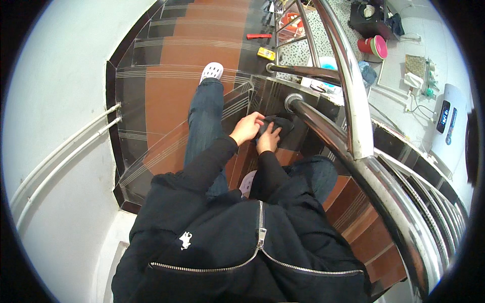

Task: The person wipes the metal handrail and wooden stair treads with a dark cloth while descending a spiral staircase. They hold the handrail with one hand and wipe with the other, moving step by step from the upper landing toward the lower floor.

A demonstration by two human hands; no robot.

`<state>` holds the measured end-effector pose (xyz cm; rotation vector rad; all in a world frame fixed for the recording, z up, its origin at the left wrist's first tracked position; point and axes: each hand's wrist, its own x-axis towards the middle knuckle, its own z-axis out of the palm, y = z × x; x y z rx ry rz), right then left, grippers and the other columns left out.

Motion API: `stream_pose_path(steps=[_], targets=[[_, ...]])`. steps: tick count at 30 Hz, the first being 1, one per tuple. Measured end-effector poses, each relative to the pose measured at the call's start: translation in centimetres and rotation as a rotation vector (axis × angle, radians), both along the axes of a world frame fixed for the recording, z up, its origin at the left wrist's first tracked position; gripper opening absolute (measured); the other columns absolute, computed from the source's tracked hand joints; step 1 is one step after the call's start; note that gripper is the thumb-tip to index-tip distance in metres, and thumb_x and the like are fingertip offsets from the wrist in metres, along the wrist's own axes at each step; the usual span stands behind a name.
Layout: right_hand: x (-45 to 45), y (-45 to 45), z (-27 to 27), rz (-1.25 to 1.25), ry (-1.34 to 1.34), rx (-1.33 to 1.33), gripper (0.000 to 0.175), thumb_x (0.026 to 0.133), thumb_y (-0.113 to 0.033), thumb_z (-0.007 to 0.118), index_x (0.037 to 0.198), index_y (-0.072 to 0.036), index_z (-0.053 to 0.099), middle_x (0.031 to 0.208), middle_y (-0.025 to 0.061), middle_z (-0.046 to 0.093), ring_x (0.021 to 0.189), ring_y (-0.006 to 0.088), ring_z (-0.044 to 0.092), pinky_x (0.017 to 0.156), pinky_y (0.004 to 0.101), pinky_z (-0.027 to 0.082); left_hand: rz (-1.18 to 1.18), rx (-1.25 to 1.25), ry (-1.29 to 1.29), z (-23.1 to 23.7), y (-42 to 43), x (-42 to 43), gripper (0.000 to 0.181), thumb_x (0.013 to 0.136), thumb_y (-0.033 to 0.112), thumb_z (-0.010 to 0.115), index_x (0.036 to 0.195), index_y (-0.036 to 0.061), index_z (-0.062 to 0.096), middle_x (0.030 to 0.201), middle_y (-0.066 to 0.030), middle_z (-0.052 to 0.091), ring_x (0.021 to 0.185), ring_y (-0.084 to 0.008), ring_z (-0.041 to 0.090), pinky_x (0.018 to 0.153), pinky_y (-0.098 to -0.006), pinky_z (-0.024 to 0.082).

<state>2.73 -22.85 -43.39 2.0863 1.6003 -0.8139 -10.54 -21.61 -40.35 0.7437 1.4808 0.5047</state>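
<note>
Both my hands are close together in front of me, low over the tiled stairs near the foot of a metal railing post. My right hand has its fingers spread on a dark cloth-like item. Just to the left, my left hand reaches its bent fingertips to the near edge of that item; whether they pinch it cannot be told. The item lies beside the post's round base. Its underside is hidden.
A polished metal handrail curves along my right. Ahead on the steps lie a red-handled tool and a yellow box. White pipes run along the left wall. Beyond the railing are red and pink tubs and a white water heater.
</note>
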Motion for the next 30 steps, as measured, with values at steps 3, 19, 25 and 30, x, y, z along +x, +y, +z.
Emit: stream_pose_path(steps=[3, 19, 25, 30], targets=[[5.5, 5.7, 1.3, -0.291, 0.196, -0.023, 0.055, 0.085, -0.009, 0.061, 0.138, -0.006, 0.048, 0.144, 0.0224, 0.039, 0.123, 0.0412, 0.051, 0.099, 0.0433, 0.047, -0.051, 0.026, -0.044, 1.0, 1.0, 1.4, 0.036, 0.086, -0.002, 0.053, 0.121, 0.003, 0.058, 0.108, -0.0122, 0.069, 0.102, -0.024, 0.066, 0.09, -0.0355, 0.05], [13.7, 14.8, -3.6, 0.112, 0.498, 0.091, 0.057, 0.099, -0.033, 0.053, 0.148, -0.008, 0.038, 0.125, 0.0206, 0.062, 0.098, 0.0284, 0.069, 0.081, 0.031, 0.056, -0.122, 0.013, 0.059, 2.3, 1.7, 2.0, 0.034, 0.086, 0.003, 0.049, 0.118, 0.0039, 0.059, 0.106, -0.0114, 0.071, 0.102, -0.0279, 0.066, 0.09, -0.0384, 0.05], [9.5, 7.7, -5.9, 0.394, -0.161, -0.176, 0.055, 0.093, -0.03, 0.054, 0.14, -0.001, 0.046, 0.126, 0.026, 0.059, 0.105, 0.0341, 0.067, 0.089, 0.0423, 0.053, -0.042, 0.087, 0.016, 3.8, 2.7, 2.6, 0.035, 0.085, 0.003, 0.05, 0.119, 0.0029, 0.058, 0.106, -0.0136, 0.07, 0.102, -0.0269, 0.067, 0.09, -0.0372, 0.051], [2.7, 3.2, 0.1, 0.361, 0.158, -0.332, 0.039, 0.082, -0.017, 0.061, 0.118, -0.002, 0.067, 0.113, 0.0161, 0.069, 0.1, 0.0292, 0.068, 0.084, 0.0366, 0.052, 0.033, 0.157, 0.041, 5.9, 4.2, 2.1, 0.032, 0.085, 0.003, 0.052, 0.115, 0.0034, 0.061, 0.104, -0.0121, 0.071, 0.102, -0.0252, 0.067, 0.091, -0.0372, 0.051]])
